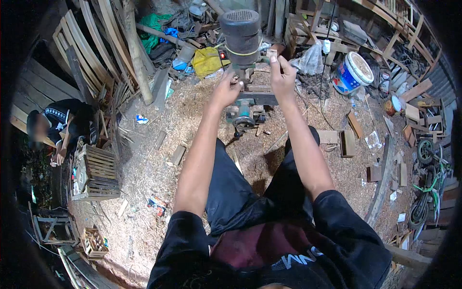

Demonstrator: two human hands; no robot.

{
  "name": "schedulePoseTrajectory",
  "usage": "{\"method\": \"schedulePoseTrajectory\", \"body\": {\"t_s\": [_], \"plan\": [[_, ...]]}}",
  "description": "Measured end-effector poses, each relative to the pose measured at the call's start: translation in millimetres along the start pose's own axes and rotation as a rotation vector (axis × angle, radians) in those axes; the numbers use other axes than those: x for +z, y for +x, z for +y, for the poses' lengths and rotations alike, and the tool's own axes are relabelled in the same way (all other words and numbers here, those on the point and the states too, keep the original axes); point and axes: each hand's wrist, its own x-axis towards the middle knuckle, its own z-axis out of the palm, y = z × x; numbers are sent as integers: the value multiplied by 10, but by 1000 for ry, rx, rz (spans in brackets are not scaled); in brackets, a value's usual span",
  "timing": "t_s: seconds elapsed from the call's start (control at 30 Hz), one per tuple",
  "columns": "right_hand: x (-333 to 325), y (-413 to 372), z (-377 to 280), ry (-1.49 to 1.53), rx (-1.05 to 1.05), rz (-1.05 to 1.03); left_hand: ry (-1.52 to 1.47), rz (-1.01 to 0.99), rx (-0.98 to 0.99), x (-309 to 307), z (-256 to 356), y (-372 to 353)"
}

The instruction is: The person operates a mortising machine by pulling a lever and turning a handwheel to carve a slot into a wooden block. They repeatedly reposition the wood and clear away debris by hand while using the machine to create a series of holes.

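My left hand (227, 88) is raised at the left side of a machine, its fingers curled; whether it holds anything is too small to tell. To the right, my right hand (283, 74) is lifted higher, its fingers pinching a small pale wooden piece (273, 54). Between and beyond my hands stands the machine's dark cylindrical motor (241, 41). Below it, between my forearms, are a dark metal bar (260, 98) and a green vise-like part with a round handwheel (244, 121).
A person (65, 120) sits at the left beside a slatted crate (96, 172). A paint bucket (352, 73) stands at the upper right, a small green bicycle (428, 185) at the far right. Wood offcuts (347, 143) lie on the shavings-covered floor (159, 130).
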Motion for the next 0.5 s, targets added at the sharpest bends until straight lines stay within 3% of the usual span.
{"method": "schedulePoseTrajectory", "body": {"t_s": [0.1,0.2,0.23,0.27,0.33,0.43,0.5], "plan": [[18,-7,35,-53,57,16,9,12,-91,51,-204,-4],[-60,156,-47,34,253,-91,0,-19,-110,88,-393,-95],[-73,313,-212,-94,440,-146,-15,-31,-97,100,-399,-117],[-83,458,-396,-238,503,-229,0,-79,-143,120,-399,-101],[-2,754,-117,-284,597,-413,33,-183,-244,149,-443,-107],[150,934,-28,-859,235,-600,65,-260,-257,387,-742,-148],[147,999,-71,-941,621,-808,91,-288,-278,421,-624,-256]]}}
